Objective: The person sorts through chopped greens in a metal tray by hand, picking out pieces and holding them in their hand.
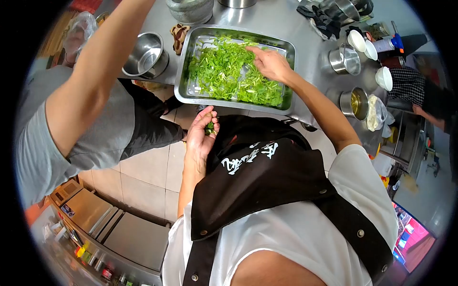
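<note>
A rectangular metal tray [237, 104] on the steel counter holds a loose layer of chopped green herbs [224, 71]. Over the tray's right part is my right hand [272, 64], its index finger stretched out to the left and touching or just above the herbs. Below the tray's near edge, my left hand [202, 129] is turned palm up with its fingers curled round a small bunch of greens [209, 127].
A person in a grey shirt [90, 114] stands close at my left, one arm reaching over the counter. Around the tray are an empty steel bowl [144, 55], a stone mortar [192, 12], and steel pots [344, 60]. Another person [405, 88] is at the far right.
</note>
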Demonstrator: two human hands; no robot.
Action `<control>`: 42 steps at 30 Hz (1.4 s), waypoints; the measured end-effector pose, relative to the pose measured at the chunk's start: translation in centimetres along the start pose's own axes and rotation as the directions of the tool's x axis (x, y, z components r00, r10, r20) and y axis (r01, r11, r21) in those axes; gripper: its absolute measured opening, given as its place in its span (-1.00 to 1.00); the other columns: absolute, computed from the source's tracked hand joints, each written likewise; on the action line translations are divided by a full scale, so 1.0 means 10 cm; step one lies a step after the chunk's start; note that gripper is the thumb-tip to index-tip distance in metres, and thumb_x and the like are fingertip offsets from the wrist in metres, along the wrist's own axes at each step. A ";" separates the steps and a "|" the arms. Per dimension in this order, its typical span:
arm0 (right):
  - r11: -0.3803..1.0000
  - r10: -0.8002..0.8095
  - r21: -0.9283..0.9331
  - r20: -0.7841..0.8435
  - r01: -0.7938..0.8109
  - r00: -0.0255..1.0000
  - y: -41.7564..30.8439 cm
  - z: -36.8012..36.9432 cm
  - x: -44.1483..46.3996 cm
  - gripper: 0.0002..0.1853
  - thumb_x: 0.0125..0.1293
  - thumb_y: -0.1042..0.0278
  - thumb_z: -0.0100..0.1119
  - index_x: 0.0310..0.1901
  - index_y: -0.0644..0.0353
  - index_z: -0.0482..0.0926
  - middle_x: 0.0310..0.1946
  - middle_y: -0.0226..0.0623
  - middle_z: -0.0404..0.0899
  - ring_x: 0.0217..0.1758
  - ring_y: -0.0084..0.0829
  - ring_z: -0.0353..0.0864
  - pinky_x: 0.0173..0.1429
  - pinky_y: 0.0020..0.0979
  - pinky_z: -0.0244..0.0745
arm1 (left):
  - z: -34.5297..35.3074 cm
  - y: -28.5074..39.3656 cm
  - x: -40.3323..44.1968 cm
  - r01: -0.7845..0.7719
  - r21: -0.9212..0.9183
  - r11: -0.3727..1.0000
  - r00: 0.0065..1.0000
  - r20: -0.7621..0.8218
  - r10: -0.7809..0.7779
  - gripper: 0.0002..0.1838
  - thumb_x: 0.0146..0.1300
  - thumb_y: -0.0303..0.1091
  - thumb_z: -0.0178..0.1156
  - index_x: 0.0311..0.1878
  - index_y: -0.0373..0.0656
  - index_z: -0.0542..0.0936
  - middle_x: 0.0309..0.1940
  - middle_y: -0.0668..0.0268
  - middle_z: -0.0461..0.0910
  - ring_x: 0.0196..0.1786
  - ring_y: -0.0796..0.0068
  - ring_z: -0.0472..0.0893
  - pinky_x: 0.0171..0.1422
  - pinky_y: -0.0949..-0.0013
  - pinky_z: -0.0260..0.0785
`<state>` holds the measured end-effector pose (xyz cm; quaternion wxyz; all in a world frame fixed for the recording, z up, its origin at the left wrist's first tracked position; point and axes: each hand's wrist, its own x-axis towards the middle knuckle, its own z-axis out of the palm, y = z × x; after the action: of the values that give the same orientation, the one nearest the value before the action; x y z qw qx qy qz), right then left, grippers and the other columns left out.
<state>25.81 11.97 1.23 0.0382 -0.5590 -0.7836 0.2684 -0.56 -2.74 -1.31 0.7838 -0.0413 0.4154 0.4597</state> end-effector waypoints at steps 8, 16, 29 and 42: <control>0.946 -0.320 -0.101 -0.128 0.308 0.939 -0.17 0.30 0.02 -0.41 0.16 0.48 -0.02 0.29 -0.06 0.27 -0.30 -0.28 0.55 -0.08 -0.23 0.52 0.01 -0.18 0.44 | 0.05 -0.04 0.00 0.028 0.010 1.000 1.000 0.013 -0.028 -0.76 0.26 -0.57 0.07 0.00 -0.24 0.48 -0.28 0.27 0.58 -0.34 0.52 0.54 -0.24 0.50 0.47; 0.969 -0.240 -0.002 -0.268 0.248 0.933 -0.13 0.20 0.02 -0.70 0.18 0.40 0.02 -0.05 0.01 0.57 -0.33 -0.25 0.57 -0.18 -0.21 0.53 -0.05 -0.16 0.47 | 0.02 -0.05 0.00 0.018 -0.011 1.000 1.000 -0.005 -0.018 -0.81 0.24 -0.57 0.10 -0.07 -0.24 0.53 -0.28 0.29 0.60 -0.35 0.56 0.55 -0.25 0.53 0.48; 0.933 -0.350 -0.167 -0.212 0.319 0.912 -0.13 0.31 0.04 -0.74 0.10 0.49 0.02 -0.19 0.06 0.64 -0.32 -0.32 0.55 -0.12 -0.25 0.49 0.01 -0.26 0.44 | 0.03 -0.06 0.03 0.013 -0.001 1.000 1.000 -0.001 -0.013 -0.79 0.24 -0.57 0.10 -0.06 -0.23 0.53 -0.29 0.29 0.60 -0.35 0.56 0.55 -0.25 0.53 0.47; 0.966 -0.200 -0.182 -0.085 0.183 0.976 -0.27 0.37 0.08 -0.82 0.13 0.30 0.09 -0.26 0.04 0.65 -0.24 -0.27 0.58 -0.02 -0.25 0.47 0.09 -0.21 0.37 | 0.07 -0.05 0.04 0.030 0.015 0.999 0.999 0.017 -0.030 -0.79 0.24 -0.55 0.11 -0.04 -0.22 0.52 -0.26 0.29 0.59 -0.32 0.54 0.54 -0.19 0.49 0.47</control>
<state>21.86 10.70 -0.87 0.0555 -0.4949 -0.8513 0.1652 0.33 -2.41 -1.24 0.7946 -0.0378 0.4113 0.4450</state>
